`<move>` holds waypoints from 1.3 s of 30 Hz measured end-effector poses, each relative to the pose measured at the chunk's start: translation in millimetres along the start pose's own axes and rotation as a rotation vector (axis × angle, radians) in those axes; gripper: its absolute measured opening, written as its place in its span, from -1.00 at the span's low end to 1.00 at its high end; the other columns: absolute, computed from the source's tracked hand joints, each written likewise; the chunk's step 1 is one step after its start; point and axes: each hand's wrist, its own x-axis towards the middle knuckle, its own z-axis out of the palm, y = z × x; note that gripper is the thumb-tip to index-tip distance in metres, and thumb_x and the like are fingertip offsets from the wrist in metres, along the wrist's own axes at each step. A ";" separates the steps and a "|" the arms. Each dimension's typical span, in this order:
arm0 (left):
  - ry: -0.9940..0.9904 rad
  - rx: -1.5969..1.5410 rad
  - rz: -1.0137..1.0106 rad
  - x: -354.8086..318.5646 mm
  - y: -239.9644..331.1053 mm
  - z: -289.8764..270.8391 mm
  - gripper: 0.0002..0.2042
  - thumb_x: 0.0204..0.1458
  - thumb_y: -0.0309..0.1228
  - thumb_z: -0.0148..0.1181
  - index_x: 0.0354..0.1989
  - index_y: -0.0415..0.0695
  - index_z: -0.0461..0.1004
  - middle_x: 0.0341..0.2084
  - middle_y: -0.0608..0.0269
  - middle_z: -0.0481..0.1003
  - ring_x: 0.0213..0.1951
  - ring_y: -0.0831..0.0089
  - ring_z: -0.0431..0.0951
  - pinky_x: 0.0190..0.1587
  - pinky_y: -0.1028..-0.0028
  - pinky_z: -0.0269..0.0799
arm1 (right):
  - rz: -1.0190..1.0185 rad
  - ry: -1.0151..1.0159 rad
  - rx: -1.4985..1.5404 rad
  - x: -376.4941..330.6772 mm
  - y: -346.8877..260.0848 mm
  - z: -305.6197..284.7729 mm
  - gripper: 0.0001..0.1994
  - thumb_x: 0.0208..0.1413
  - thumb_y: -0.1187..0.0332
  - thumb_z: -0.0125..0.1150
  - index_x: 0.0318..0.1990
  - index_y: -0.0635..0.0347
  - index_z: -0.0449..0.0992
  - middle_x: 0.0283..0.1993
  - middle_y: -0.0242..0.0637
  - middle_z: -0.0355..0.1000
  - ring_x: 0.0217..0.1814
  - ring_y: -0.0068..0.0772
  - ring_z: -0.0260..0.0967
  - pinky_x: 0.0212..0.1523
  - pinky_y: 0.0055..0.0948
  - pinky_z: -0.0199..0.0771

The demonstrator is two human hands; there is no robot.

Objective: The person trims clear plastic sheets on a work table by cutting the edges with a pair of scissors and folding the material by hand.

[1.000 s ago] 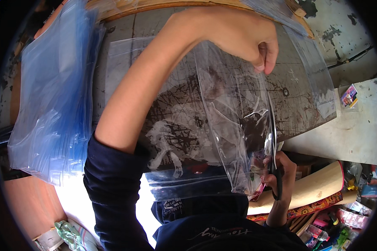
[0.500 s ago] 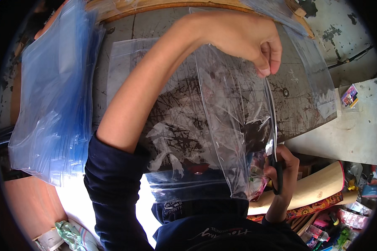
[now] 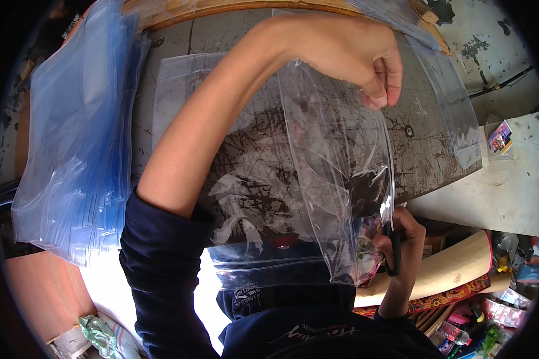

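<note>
My left hand (image 3: 356,63) reaches across the top of the table, thumb and fingertips pinched at the far end of a clear plastic sheet (image 3: 323,149). The sheet hangs in loose, creased folds toward me. Its right edge runs as a bright line from my left fingertips down to the scissors (image 3: 394,254). My right hand (image 3: 410,233), at the near right, is wrapped round the black scissor handles. The blades point away from me along that edge and are hard to tell from the shiny plastic.
A thick stack of bluish clear plastic sheets (image 3: 81,137) hangs over the left side of the scratched dark table (image 3: 425,149). More clear plastic (image 3: 452,107) lies at the far right. A rolled tan sheet (image 3: 455,263) and colourful clutter (image 3: 491,329) sit at the lower right.
The scissors and my right hand have shifted very slightly left. The doubled bright line along the sheet's right edge now looks thinner. My left hand stays almost in place.
</note>
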 end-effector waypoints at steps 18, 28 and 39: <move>-0.005 -0.027 0.009 -3.6 -4.3 -0.6 -0.61 -0.12 -0.48 0.12 -0.06 -0.31 0.29 -0.50 0.14 0.53 -0.40 0.45 0.54 -0.28 0.53 0.41 | -0.059 0.042 -0.131 2.1 -2.3 -0.5 -0.50 -0.45 0.13 0.49 -0.38 0.23 0.40 -0.73 -0.57 0.16 -0.67 -0.81 0.01 -0.64 -0.73 -0.08; 0.101 -0.003 0.057 -2.8 -9.7 3.6 -0.28 -0.14 -0.46 0.17 0.20 -0.36 -0.06 -0.42 0.07 0.53 -0.38 0.39 0.56 -0.21 0.48 0.40 | -0.040 0.045 -0.106 4.3 5.4 0.9 -0.51 -0.43 0.16 0.50 -0.37 0.23 0.40 -0.73 -0.56 0.17 -0.66 -0.81 0.02 -0.64 -0.73 -0.03; 0.081 0.050 0.019 -3.5 -4.7 1.9 -0.33 -0.14 -0.43 0.18 0.17 -0.33 0.03 -0.43 0.07 0.53 -0.36 0.38 0.56 -0.16 0.47 0.39 | -0.039 0.016 -0.089 7.3 -6.4 4.6 -0.60 -0.37 0.36 0.47 -0.34 0.25 0.40 -0.68 -0.56 0.25 -0.61 -0.84 0.11 -0.61 -0.76 0.04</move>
